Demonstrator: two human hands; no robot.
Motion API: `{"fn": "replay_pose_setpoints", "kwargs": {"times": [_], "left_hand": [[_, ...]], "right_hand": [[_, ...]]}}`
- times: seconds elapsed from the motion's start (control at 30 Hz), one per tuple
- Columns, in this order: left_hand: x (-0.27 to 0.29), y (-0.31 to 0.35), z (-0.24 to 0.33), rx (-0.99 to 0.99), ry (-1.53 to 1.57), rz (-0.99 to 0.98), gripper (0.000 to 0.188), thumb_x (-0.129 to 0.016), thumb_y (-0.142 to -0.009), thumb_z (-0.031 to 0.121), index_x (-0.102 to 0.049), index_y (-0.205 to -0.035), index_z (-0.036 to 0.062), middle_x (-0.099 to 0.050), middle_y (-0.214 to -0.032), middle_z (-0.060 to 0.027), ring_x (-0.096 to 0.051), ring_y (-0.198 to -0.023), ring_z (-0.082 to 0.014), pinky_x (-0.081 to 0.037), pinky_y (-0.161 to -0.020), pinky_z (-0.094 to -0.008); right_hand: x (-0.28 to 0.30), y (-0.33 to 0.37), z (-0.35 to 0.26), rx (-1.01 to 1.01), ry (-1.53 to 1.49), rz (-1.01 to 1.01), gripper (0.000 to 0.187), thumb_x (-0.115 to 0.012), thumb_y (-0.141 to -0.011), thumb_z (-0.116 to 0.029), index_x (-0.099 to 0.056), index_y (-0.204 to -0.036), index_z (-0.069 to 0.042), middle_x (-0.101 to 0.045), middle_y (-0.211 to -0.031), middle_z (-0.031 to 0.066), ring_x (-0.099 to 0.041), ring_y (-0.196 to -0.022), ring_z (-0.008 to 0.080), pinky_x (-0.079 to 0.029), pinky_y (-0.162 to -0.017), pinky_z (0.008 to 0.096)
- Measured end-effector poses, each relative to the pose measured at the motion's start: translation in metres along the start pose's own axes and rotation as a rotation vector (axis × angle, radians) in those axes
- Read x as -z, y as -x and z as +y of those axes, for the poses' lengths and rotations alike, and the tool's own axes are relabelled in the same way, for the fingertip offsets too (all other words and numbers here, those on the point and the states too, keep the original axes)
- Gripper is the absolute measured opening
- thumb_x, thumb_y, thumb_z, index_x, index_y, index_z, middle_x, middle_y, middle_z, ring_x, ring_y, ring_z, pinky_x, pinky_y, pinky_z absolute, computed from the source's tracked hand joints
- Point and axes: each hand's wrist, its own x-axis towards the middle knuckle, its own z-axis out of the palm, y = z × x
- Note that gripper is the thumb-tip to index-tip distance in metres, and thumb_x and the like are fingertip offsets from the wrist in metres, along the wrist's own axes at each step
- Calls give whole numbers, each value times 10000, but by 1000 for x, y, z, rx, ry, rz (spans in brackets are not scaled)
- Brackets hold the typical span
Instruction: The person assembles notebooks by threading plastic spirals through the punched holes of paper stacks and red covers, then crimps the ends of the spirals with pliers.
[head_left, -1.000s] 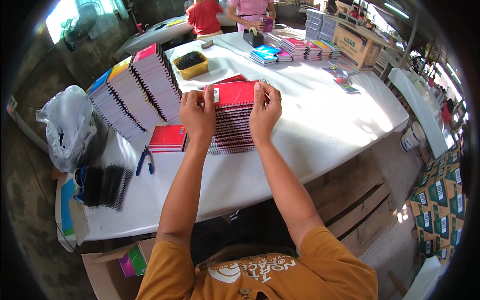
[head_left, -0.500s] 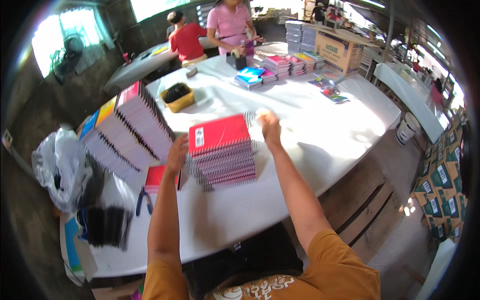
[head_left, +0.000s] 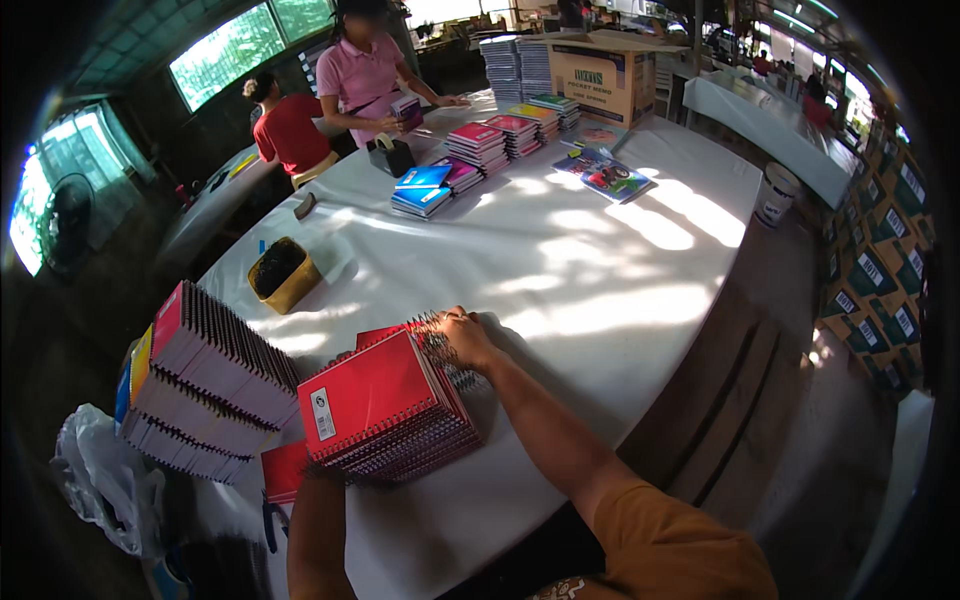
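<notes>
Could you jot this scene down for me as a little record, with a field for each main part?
Main item: stack of red spiral notebooks
Left hand: at the stack's near left corner, mostly hidden
Right hand: at the stack's far side, by protruding wire coils
Left side: tall notebook stacks, clear plastic bag
Beyond: yellow tub, black tape dispenser, cardboard box
Surface: white-covered table
Others nearby: person in pink, holding a notebook
</notes>
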Motion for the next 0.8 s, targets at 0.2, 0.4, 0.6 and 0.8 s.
{"fn": "replay_pose_setpoints", "kwargs": {"times": [0.2,0.4,0.6,0.8], "left_hand": [[4,-4,10,42,-241,69,256,-524,-915,210,-537,-1050,-7,-601,-932,-79,-556,-817,-149,-435,-716,-287],[17,-31,49,72,-606,292,268,-527,-918,219,-531,-1059,-10,-601,-947,-87,-561,-836,-153,-437,-729,-287],[133,-36,102,-283,-124,567,317,-547,-918,225,-510,-1133,-5,-600,-986,-102,-567,-880,-157,-437,-797,-285],[164,40,211,-381,120,302,305,-555,-890,81,-495,-1182,22,-600,-1022,-77,-562,-948,-107,-441,-827,-232]], "right_hand": [[2,-4,0,-17,-43,-90,405,-608,-798,-371,-605,-1172,-217,-605,-1120,118,-476,-1124,268,-349,-984,390],[-4,-15,31,-30,-675,175,382,-562,-853,-137,-541,-1232,-93,-671,-992,133,-652,-851,185,-477,-810,260],[47,-18,-30,47,-952,589,412,-503,-935,-186,-446,-1265,54,-618,-1062,142,-552,-1000,132,-414,-890,248],[130,47,-167,432,-612,642,434,-520,-917,-213,-443,-1294,-12,-624,-1087,124,-536,-980,160,-402,-869,294]]}}
